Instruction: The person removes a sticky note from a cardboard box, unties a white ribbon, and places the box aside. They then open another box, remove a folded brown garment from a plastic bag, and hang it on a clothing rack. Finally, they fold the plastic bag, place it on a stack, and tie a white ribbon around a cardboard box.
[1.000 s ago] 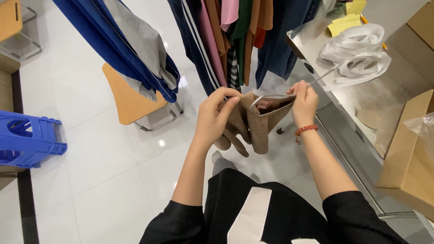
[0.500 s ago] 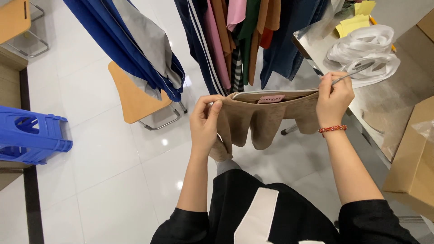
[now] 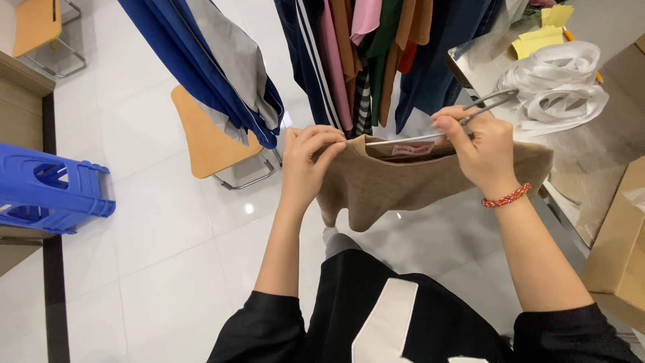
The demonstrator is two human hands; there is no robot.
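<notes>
Pinching tan garment (image 3: 403,181) at neckline: left hand (image 3: 310,158), right hand (image 3: 478,151) (hanger (image 3: 443,124) inside).

Crowding the far side directly beyond the tan garment (image 3: 403,181): hanging clothes (image 3: 363,60) on a rack, leaving almost no gap there. Blocking the right: a metal table edge (image 3: 571,202) with white tape rolls (image 3: 557,81) and a cardboard box (image 3: 621,249) pressing close. Lying open to the left and near-left: white floor (image 3: 154,255), interrupted only by a wooden chair (image 3: 208,138) and a blue stool (image 3: 47,191) farther left.
</notes>
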